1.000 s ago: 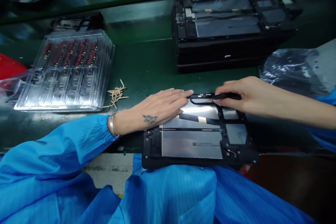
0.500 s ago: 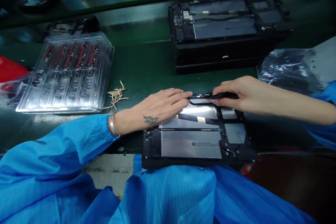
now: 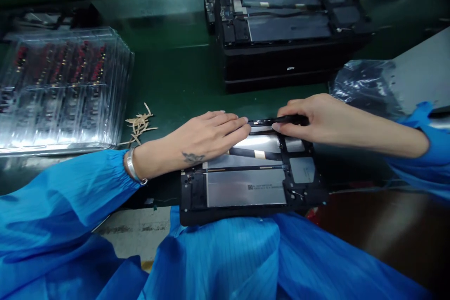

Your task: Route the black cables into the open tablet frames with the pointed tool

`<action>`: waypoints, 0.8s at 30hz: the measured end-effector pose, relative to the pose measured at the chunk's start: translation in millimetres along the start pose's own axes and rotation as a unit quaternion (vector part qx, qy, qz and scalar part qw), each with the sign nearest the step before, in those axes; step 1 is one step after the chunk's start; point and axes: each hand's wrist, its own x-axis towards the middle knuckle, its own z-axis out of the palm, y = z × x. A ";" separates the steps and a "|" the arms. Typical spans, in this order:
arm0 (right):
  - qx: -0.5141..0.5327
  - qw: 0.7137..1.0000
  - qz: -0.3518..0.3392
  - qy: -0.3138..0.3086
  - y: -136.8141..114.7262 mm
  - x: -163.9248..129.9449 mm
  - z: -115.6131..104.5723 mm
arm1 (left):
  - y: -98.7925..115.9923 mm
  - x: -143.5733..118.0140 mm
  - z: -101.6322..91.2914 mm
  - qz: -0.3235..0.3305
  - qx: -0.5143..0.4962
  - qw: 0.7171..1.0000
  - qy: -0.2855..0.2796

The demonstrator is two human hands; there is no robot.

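An opened tablet chassis with silver battery panels lies at the near edge of the green bench, partly on my blue-gowned lap. My left hand rests flat on its upper left part, fingertips reaching the top edge. My right hand grips a thin black tool, whose tip touches the chassis's top edge beside my left fingertips. Both arms wear blue sleeves; a silver bracelet circles the left wrist.
A stack of similar open chassis stands behind on the bench. Clear plastic trays holding small red-and-black parts sit at the left. A small heap of tan strips lies beside them. A crinkled plastic bag lies at the right.
The view has shifted, so everything sits a little further left and up. Both hands keep the same hold on the chassis and the tool.
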 end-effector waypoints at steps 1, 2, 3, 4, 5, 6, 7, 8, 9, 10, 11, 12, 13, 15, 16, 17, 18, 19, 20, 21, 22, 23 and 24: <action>-0.005 1.000 0.002 -0.001 -0.8 -0.7 0.8 | -0.7 -1.1 0.6 -0.001 -0.004 1.000 -0.001; -0.011 1.000 0.005 -0.002 -1.5 -1.3 1.7 | -1.2 -2.3 1.4 -0.001 -0.007 1.000 0.000; -0.018 1.000 0.008 -0.003 -2.4 -1.7 2.4 | -1.6 -3.4 2.2 -0.001 -0.009 1.000 0.002; -0.025 1.000 0.011 -0.004 -3.4 -1.9 3.0 | -1.7 -4.2 2.9 -0.001 -0.012 1.000 0.006; -0.031 0.999 0.015 -0.005 -4.5 -1.9 3.4 | -1.6 -4.8 3.5 0.000 -0.013 1.000 0.010; -0.037 0.999 0.020 -0.009 -5.8 -1.6 3.4 | -1.3 -5.2 3.8 0.001 -0.012 1.000 0.011; -0.043 0.999 0.025 -0.014 -7.1 -1.2 3.3 | -0.9 -5.2 4.0 0.002 -0.007 1.000 0.010; -0.050 0.998 0.031 -0.019 -8.5 -0.7 3.0 | -0.4 -5.1 4.1 0.003 0.001 1.000 0.009; -0.057 0.997 0.037 -0.026 -9.7 -0.1 2.6 | 0.1 -4.8 4.2 0.004 0.010 1.000 0.006; -0.063 0.997 0.043 -0.032 -10.7 0.5 2.2 | 0.5 -4.6 4.2 0.005 0.018 1.000 0.007; -0.069 0.996 0.049 -0.036 -11.4 1.0 1.8 | 0.8 -4.4 4.4 0.007 0.025 1.000 0.009; -0.073 0.995 0.054 -0.038 -11.8 1.2 1.6 | 1.0 -4.4 4.6 0.012 0.031 0.999 0.015; -0.076 0.995 0.057 -0.039 -11.8 1.3 1.5 | 1.1 -4.4 4.8 0.017 0.037 0.999 0.021; -0.078 0.995 0.056 -0.036 -11.6 0.8 1.9 | 1.1 -4.4 5.2 0.026 0.051 0.998 0.030; -0.080 0.995 0.054 -0.035 -11.5 0.4 2.3 | 1.1 -4.1 5.2 0.028 0.058 0.997 0.030; -0.082 0.995 0.050 -0.035 -11.6 0.1 2.9 | 1.2 -3.4 5.0 0.027 0.063 0.997 0.029; -0.086 0.995 0.048 -0.035 -11.7 0.0 3.7 | 1.5 -2.1 4.6 0.025 0.066 0.997 0.029; -0.091 0.994 0.048 -0.035 -11.8 0.2 4.6 | 2.0 -0.2 4.0 0.023 0.068 0.997 0.026; -0.098 0.993 0.050 -0.035 -11.8 0.6 5.6 | 2.7 2.5 3.1 0.021 0.067 0.997 0.021; -0.104 0.993 0.052 -0.035 -11.6 1.3 6.5 | 3.7 5.8 2.0 0.017 0.067 0.997 0.015; -0.110 0.992 0.052 -0.033 -11.3 2.0 7.2 | 4.9 9.7 0.7 0.013 0.068 0.998 0.007; -0.114 0.992 0.049 -0.030 -10.9 2.4 7.2 | 6.3 13.9 -0.6 0.007 0.070 0.997 -0.004; -0.115 0.992 0.040 -0.026 -10.9 1.9 6.6 | 7.9 18.3 -1.9 -0.001 0.072 0.997 -0.015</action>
